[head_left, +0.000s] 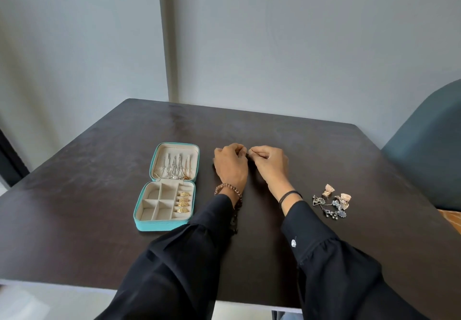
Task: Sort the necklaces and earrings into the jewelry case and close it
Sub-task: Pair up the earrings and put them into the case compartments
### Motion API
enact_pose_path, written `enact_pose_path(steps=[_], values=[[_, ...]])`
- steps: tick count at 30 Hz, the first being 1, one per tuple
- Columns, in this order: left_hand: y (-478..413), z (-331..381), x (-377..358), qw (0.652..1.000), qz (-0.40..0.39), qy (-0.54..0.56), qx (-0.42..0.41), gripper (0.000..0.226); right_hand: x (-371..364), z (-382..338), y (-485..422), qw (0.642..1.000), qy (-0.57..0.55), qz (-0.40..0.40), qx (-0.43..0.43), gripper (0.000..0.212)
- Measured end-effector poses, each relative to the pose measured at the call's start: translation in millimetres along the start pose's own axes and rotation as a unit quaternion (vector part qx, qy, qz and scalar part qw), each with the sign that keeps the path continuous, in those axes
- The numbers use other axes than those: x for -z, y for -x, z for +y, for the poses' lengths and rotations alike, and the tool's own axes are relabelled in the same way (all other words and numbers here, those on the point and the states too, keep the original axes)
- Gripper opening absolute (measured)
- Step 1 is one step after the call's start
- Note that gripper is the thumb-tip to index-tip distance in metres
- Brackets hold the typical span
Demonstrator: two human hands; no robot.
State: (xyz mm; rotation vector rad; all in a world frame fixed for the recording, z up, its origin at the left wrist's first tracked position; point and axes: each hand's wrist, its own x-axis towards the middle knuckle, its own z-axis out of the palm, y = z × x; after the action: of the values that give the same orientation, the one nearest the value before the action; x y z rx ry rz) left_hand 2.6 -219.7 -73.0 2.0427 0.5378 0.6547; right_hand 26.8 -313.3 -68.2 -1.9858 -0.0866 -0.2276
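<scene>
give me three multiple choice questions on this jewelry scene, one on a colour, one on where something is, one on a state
1. What colour is the outside of the jewelry case?
A) teal B) red C) black
2. Where does the loose earring pile lie?
A) inside the case B) on the table, right of the right hand C) left of the case
3. How is the case?
A) zipped shut B) open, lid laid back C) upside down

Answers: 1 A, its rim shows teal; 2 B, the pile sits on the bare tabletop beside the right sleeve; 3 B, the necklaces in the lid and the tray compartments are all in view.
</scene>
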Motion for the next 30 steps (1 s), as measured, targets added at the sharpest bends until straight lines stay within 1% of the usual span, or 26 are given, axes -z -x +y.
enact_pose_path(steps=[7, 11, 16, 21, 26, 30], values=[[-4.6, -1.5, 3.0, 0.999, -0.010, -0.037, -0.003, 0.023, 2.5, -1.0, 3.6, 0.999, 0.030, -0.005, 0.019, 0.010], [-2.9, 1.6, 6.2, 0.998, -0.019, -0.051, -0.013, 0.027, 5.2, -1.3, 7.0, 0.999, 0.040, -0.002, 0.025, 0.015], [5.1, 3.4, 15.9, 1.000, -0.026, 0.000, 0.001, 0.030, 13.1, -3.9, 17.0, 0.999, 0.032, -0.009, 0.003, 0.021], [27.4, 5.5, 28.5, 0.999, -0.005, 0.019, -0.043, 0.029, 27.5, -8.0, 33.7, 0.999, 0.036, 0.002, -0.020, 0.022], [58.4, 21.1, 35.3, 0.993, -0.034, 0.053, -0.095, 0.028, 57.1, -11.2, 55.3, 0.998, 0.057, 0.014, 0.018, 0.017], [86.6, 36.0, 34.9, 0.987, -0.075, 0.087, -0.111, 0.031, 88.7, -6.8, 70.4, 0.996, 0.067, 0.031, 0.053, 0.014]])
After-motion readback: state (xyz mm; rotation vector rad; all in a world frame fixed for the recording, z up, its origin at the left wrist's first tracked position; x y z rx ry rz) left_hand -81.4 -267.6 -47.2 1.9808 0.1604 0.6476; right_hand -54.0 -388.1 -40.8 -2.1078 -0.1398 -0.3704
